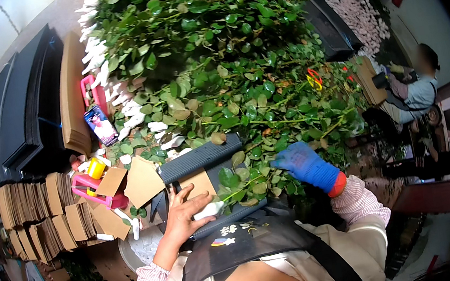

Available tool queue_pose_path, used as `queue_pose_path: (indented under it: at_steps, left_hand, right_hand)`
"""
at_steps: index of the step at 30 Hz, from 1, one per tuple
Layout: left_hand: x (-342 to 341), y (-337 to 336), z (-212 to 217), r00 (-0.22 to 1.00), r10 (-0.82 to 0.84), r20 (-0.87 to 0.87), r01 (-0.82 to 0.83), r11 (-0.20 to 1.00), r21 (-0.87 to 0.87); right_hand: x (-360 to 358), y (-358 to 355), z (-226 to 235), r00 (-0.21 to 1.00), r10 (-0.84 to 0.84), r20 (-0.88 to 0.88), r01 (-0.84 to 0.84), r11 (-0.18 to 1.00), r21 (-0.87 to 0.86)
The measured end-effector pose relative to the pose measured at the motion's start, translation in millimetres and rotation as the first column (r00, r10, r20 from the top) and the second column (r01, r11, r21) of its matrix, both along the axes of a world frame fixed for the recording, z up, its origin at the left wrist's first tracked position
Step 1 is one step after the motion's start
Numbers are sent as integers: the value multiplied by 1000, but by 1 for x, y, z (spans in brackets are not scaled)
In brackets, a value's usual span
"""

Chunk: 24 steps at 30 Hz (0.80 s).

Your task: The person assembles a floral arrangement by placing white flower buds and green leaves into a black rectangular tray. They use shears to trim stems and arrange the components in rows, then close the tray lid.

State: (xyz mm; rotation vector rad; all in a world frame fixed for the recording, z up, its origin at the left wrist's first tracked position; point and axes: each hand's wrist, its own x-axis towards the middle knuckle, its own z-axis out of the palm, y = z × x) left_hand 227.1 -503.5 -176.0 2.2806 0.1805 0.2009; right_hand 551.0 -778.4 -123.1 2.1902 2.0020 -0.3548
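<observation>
My bare left hand (184, 209) has its thumb and forefinger on either side of a white-sleeved flower bud (210, 210), its other fingers spread toward a cardboard piece (199, 182). From the bud a leafy stem (250, 182) runs right, toward my right hand (303, 165). That hand wears a blue knit glove, its fingers together and closed at the leaves; foliage partly hides what they grip. The bud lies over a black corrugated wrap, whose near edge (235, 217) is by my apron and whose rolled far edge (202, 158) stands beyond the cardboard.
Leafy stems (200, 36) heap across the table, with white-sleeved heads at left. Pink tape dispensers (98, 191), a phone (101, 126), cardboard stacks (24, 206) and black sheets (27, 109) stand left. Orange-handled scissors (315, 79) lie among leaves. Another person (420, 92) works at far right.
</observation>
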Motion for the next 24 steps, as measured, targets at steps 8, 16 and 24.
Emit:
queue_pose_path:
  at_steps: [8,16,24]
  left_hand:
    - [-1,-3,8,999,4,-32,-3,1000,23]
    - [3,-1,12,997,-64,-51,68,994,82]
    - [6,1,18,995,-72,-64,77,994,76]
  right_hand:
    - [9,61,56,972,-130,-197,196,908,370]
    - [54,111,7,939,-315,142,251,904,345]
    - [85,94,22,873,-320,367,129,878,460]
